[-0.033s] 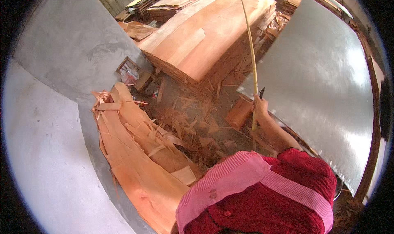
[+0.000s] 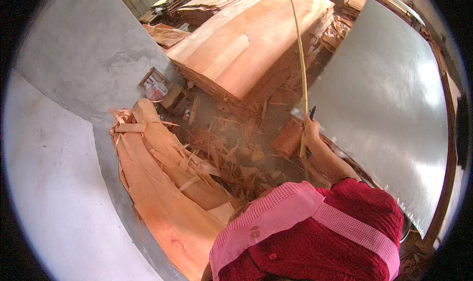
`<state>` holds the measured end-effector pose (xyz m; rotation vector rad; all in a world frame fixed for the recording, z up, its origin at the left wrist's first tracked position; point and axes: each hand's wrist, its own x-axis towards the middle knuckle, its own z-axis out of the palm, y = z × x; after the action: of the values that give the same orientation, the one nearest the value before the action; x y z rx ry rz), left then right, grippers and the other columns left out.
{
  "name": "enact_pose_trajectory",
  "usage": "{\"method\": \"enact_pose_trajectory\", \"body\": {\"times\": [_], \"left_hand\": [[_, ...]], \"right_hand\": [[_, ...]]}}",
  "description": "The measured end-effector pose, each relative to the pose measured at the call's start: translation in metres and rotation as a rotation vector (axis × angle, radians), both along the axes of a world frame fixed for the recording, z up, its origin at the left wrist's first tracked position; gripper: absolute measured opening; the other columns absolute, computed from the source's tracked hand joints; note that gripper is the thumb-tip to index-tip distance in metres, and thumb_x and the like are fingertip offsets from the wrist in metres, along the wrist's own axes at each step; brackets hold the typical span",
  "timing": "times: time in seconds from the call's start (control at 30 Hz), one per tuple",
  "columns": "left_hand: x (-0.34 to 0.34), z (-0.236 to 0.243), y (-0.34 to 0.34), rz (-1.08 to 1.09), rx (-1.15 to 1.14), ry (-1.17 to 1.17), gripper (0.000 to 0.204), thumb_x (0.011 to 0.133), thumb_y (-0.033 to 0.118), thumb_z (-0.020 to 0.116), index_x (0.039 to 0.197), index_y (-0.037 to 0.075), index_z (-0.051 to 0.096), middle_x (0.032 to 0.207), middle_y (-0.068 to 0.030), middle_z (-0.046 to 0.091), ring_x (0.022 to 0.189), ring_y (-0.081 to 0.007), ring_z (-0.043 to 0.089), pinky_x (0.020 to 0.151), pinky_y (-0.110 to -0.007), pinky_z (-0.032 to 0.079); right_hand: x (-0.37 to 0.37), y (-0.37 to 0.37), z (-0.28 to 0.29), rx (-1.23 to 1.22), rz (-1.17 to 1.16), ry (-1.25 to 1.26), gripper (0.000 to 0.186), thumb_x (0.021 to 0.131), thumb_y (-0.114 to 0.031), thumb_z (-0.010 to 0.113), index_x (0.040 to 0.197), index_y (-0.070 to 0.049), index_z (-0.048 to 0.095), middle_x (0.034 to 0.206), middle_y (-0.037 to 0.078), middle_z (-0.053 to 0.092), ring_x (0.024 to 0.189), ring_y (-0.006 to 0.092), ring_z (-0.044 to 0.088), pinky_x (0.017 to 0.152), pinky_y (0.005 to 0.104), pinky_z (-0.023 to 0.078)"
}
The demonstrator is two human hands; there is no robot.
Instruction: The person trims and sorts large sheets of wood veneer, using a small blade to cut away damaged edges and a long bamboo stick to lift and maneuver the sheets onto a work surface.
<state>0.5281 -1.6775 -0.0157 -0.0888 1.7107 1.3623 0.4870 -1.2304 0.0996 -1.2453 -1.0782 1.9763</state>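
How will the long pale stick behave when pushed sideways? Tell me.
The long pale stick probably feels light: it looks slender, and the right hand grips it low on its visible length. Its far part would likely flex, reaching thin and unsupported well beyond that grip.

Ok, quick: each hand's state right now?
Left hand: out of view; cannot tell.
Right hand: closed around a long thin stick, a small dark object protruding.

Right hand [image 2: 310, 132] curled, forearm [image 2: 336, 161] outstretched
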Motion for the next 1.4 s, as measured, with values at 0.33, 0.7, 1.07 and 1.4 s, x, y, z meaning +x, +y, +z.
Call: {"method": "enact_pose_trajectory", "body": {"times": [0.33, 0.7, 1.07, 1.4], "left_hand": [[-0.339, 0.027, 0.054, -0.105, 0.2, 0.181, 0.031, 0.088, 0.026, 0.045, 0.105, 0.003, 0.054, 0.103, -0.0103, 0.055, 0.095, -0.022, 0.051, 0.086, -0.035, 0.038], [-0.718, 0.037, 0.08, -0.009, 0.031, 0.197, 0.032, 0.082, 0.014, 0.053, 0.108, -0.004, 0.05, 0.104, -0.01, 0.056, 0.095, -0.0165, 0.052, 0.083, -0.028, 0.04], [-1.175, -0.068, 0.271, -0.779, -0.557, 1.045, 0.045, 0.075, 0.019, 0.06, 0.114, 0.003, 0.047, 0.123, -0.0137, 0.04, 0.114, -0.0304, 0.036, 0.091, -0.04, 0.035], [-1.395, -0.212, 0.359, -0.539, -1.096, 0.827, 0.08, 0.074, 0.047, 0.057, 0.133, 0.008, 0.019, 0.137, -0.0124, 0.02, 0.122, -0.0315, 0.026, 0.092, -0.055, 0.029]], "right_hand": [[-0.262, -0.01, -0.031, -0.06, 0.004, -0.097, 0.021, 0.08, -0.025, 0.055, 0.079, -0.007, 0.045, 0.058, 0.004, 0.047, 0.043, 0.0111, 0.041, 0.039, 0.0272, 0.034], [-0.573, 0.036, -0.165, -0.189, -0.025, -0.244, 0.026, 0.082, -0.028, 0.053, 0.07, -0.007, 0.045, 0.054, 0.005, 0.043, 0.039, 0.0146, 0.039, 0.038, 0.0296, 0.034], [-0.794, 0.02, -0.149, -0.217, -0.22, -0.296, 0.024, 0.08, -0.031, 0.056, 0.072, -0.011, 0.046, 0.047, -0.001, 0.04, 0.034, 0.0096, 0.036, 0.032, 0.0246, 0.03], [-0.916, -0.027, -0.208, -0.371, -0.336, -0.547, 0.022, 0.08, -0.026, 0.055, 0.078, -0.004, 0.054, 0.048, 0.001, 0.041, 0.037, 0.011, 0.039, 0.035, 0.026, 0.029]]}}
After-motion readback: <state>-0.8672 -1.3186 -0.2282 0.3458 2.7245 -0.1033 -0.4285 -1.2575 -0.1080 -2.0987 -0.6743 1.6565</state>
